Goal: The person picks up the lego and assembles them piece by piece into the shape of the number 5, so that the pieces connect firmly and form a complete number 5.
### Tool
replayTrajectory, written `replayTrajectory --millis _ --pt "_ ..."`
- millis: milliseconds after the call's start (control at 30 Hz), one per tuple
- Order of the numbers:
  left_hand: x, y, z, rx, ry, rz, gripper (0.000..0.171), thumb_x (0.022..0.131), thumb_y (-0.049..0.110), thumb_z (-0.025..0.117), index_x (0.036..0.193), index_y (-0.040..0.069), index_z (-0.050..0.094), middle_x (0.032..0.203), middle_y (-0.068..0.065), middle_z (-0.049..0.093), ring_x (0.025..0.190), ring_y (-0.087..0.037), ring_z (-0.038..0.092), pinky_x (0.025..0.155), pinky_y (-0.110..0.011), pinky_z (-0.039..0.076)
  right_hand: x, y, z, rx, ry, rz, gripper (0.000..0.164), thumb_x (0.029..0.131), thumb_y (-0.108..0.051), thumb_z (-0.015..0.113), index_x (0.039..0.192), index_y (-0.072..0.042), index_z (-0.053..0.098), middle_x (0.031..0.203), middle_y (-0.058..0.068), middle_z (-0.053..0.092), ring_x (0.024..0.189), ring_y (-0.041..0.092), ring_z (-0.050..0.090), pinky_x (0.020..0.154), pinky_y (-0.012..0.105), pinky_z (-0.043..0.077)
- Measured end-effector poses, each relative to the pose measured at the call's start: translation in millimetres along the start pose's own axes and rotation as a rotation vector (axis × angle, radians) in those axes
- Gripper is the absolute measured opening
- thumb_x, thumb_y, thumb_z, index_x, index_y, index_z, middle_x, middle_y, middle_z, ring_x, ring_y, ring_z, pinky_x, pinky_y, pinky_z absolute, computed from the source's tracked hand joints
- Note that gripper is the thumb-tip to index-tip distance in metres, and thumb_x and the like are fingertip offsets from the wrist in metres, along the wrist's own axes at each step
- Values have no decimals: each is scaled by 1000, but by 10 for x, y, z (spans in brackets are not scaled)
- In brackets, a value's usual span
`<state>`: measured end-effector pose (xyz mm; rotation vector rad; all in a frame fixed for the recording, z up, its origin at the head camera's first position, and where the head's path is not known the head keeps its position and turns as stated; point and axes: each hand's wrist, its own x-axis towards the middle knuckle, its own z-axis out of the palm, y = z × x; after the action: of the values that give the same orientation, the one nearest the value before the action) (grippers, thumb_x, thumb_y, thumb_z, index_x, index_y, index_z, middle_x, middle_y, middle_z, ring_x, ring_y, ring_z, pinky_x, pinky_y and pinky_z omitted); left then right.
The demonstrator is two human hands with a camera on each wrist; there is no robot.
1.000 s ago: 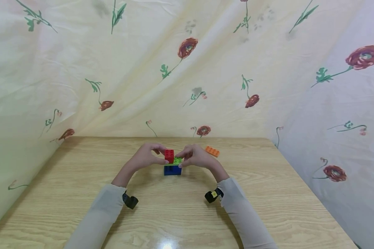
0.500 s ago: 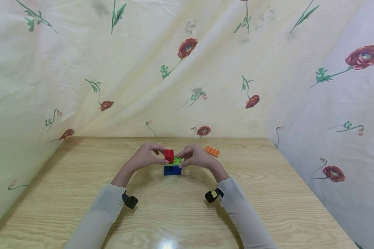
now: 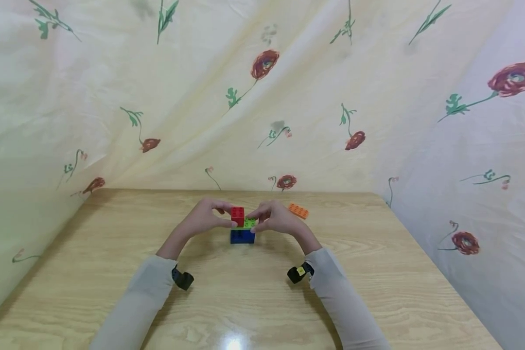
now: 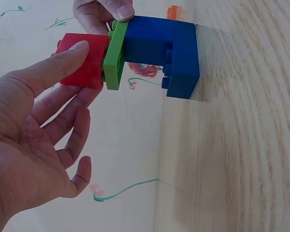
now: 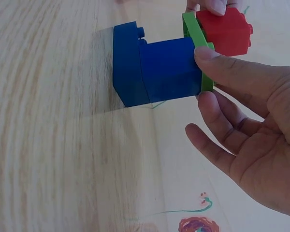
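Observation:
A small stack of toy building bricks stands upright on the wooden table (image 3: 227,301). Lowest is a wide blue brick (image 4: 185,65); a smaller blue brick (image 5: 170,69) sits on its right part. Over this lies a thin lime-green brick (image 4: 115,58), whose left end juts out above an open gap. The red brick (image 3: 237,218) is on that left end, and my left hand (image 3: 204,217) pinches it between thumb and fingers. My right hand (image 3: 279,218) pinches the green brick's right end, with the thumb at the seam with the smaller blue brick.
A flat orange brick (image 3: 298,210) lies behind and to the right of the stack, near the right hand. Flowered cloth (image 3: 179,97) hangs behind the table's far edge and along its sides. Dark wrist cameras (image 3: 183,280) sit below both sleeves.
The head view has tilted down very slightly. Both hands keep their hold, and the bricks stay where they were.

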<state>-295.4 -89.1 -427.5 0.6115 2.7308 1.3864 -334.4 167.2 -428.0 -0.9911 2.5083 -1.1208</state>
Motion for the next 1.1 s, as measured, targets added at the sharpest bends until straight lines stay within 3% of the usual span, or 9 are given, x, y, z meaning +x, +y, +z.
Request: replayTrajectory --millis 200,567,1100 --pt "26 7 -17 2 4 -15 43 83 30 86 121 12 75 119 -6 74 112 -30 58 93 -44 47 13 -9 -9 -11 5 2 36 85 -11 82 121 -9 76 97 14 67 83 17 63 70 28 49" --pt "53 -12 -28 12 4 20 43 82 29 86 119 9 76 115 -7 76 113 -35 62 94 -44 49 13 -23 -12 -1 18 3 35 85 -11 82 120 -9 76 96 9 67 81 17 64 71 30 50" --pt "34 -14 -15 22 -5 26 42 85 27 84 121 8 75 116 -8 76 110 -34 62 87 -37 48 22 -16 -11 -1 1 14 36 85 -11 83 120 -9 76 101 16 68 82 18 63 71 30 51"
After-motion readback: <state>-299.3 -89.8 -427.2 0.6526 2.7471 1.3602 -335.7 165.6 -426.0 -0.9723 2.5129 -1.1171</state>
